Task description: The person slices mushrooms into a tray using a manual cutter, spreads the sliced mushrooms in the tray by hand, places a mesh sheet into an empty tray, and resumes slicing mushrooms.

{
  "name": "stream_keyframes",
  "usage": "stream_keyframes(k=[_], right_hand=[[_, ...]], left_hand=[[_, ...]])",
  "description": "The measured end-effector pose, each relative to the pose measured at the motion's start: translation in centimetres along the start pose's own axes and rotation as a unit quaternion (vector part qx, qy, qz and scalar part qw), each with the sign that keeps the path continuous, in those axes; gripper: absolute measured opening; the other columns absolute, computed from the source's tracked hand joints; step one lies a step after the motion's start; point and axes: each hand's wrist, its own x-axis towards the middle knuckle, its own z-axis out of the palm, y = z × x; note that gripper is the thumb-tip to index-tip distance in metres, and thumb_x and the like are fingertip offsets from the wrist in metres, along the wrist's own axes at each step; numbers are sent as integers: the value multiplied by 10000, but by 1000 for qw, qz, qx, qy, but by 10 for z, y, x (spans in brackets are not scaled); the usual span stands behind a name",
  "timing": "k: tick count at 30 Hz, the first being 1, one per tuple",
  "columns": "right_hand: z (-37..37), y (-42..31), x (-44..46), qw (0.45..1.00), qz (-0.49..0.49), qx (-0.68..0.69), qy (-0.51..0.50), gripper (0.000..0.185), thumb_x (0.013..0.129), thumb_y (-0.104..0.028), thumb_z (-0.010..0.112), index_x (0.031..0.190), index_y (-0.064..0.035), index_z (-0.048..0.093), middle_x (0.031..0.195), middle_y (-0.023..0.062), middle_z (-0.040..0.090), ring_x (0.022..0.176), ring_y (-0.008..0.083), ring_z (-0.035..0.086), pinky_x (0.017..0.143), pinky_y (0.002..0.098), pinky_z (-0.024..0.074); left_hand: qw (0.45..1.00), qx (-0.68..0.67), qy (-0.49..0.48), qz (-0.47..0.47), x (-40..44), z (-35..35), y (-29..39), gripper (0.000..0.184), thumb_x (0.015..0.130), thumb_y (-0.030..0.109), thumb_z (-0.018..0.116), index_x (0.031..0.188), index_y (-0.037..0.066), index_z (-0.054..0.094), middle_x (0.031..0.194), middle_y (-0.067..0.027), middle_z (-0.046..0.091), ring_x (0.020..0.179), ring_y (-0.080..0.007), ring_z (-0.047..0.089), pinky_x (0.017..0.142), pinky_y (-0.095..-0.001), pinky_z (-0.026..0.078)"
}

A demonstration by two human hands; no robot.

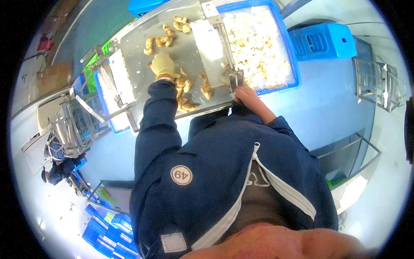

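Note:
My left hand (pixel 163 66), in a pale yellow glove, reaches over the metal tabletop (pixel 189 56) with its fingers curled. A brown mushroom end (pixel 150 64) pokes out at its far side. My bare right hand (pixel 252 100) is closed around the near end of a hinged cutting blade (pixel 227 46), its grip mostly hidden by the fingers. The blade lies along a white cutting board (pixel 209 45). Whole brownish mushrooms (pixel 205 88) lie between my hands, and more mushrooms (pixel 167 36) lie farther back.
Right of the blade, a blue basket (pixel 294 64) holds many pale slices. A blue plastic stool (pixel 321 42) stands beyond it. At the left are another white board with a blade (pixel 113 80) and a basket. A person (pixel 60 170) is in the far left background, near stacked blue crates (pixel 101 235).

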Motion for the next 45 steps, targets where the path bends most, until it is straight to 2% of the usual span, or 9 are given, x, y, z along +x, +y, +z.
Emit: stream_keyframes(k=[9, 12, 15, 16, 26, 35, 41, 42, 45], right_hand=[[6, 3, 3, 970, 203, 134, -9, 311, 877, -232, 444, 690, -5, 543, 668, 138, 559, 621, 279, 540, 594, 381, 426], [3, 14, 4, 999, -28, -27, -24, 290, 883, -210, 444, 711, -6, 556, 677, 138, 563, 628, 280, 546, 590, 370, 428], [-2, -1, 3, 993, 74, 86, -15, 221, 872, -155, 457, 728, -11, 544, 683, 138, 551, 639, 292, 548, 591, 358, 431], [-7, -6, 4, 999, -38, -22, -8, 189, 866, -132, 455, 743, -14, 537, 697, 139, 547, 657, 299, 551, 600, 351, 435], [-8, -21, 6, 979, 142, 148, -7, 289, 892, -210, 436, 726, 3, 538, 672, 126, 534, 619, 244, 527, 595, 349, 422], [-19, -56, 21, 952, 265, 155, 16, 277, 899, -189, 424, 732, 2, 536, 663, 121, 533, 635, 256, 558, 597, 354, 425], [-9, -24, 13, 990, -49, -126, 27, 236, 882, -188, 449, 780, 3, 541, 700, 131, 555, 640, 296, 570, 604, 376, 443], [-23, -65, 20, 974, 161, 150, 61, 159, 849, -137, 491, 764, -12, 540, 686, 129, 542, 630, 305, 560, 605, 382, 447], [-24, -65, 29, 955, 242, 161, 53, 89, 816, -82, 519, 747, -27, 530, 682, 123, 539, 624, 318, 552, 606, 392, 449]], left_hand=[[961, -247, -6, 126, -19, -37, 72, 209, 809, 184, 569, 930, 21, 618, 889, -232, 645, 900, -392, 620, 750, -441, 491], [889, -420, 100, 153, -24, -24, 122, 204, 781, 114, 606, 948, -4, 604, 840, -204, 648, 862, -344, 627, 735, -402, 486], [834, -544, -33, 87, -50, -12, 151, 178, 810, 84, 569, 951, -16, 609, 886, -207, 650, 861, -318, 636, 767, -360, 495], [795, -593, 26, 128, -55, 7, 158, 213, 848, 63, 581, 1041, -28, 587, 868, -83, 657, 746, -146, 594, 660, -295, 483], [849, -499, -44, 168, -64, 26, 143, 366, 834, 37, 645, 1183, -25, 555, 979, -97, 667, 827, -139, 633, 688, -260, 516], [751, -615, -214, 108, -43, 46, 140, 421, 824, 33, 682, 1215, -38, 542, 1012, -116, 653, 851, -165, 636, 730, -276, 538], [691, -665, -263, 106, -45, 31, 135, 430, 828, 16, 673, 1229, -40, 531, 1018, -123, 651, 865, -173, 634, 739, -279, 538], [668, -689, -261, 102, -43, 48, 135, 430, 828, 11, 669, 1232, -39, 530, 1023, -125, 648, 868, -175, 633, 742, -279, 538], [718, -654, -212, 111, -33, 81, 138, 346, 794, 16, 647, 1136, -14, 611, 1006, -100, 681, 850, -159, 641, 762, -268, 519]])
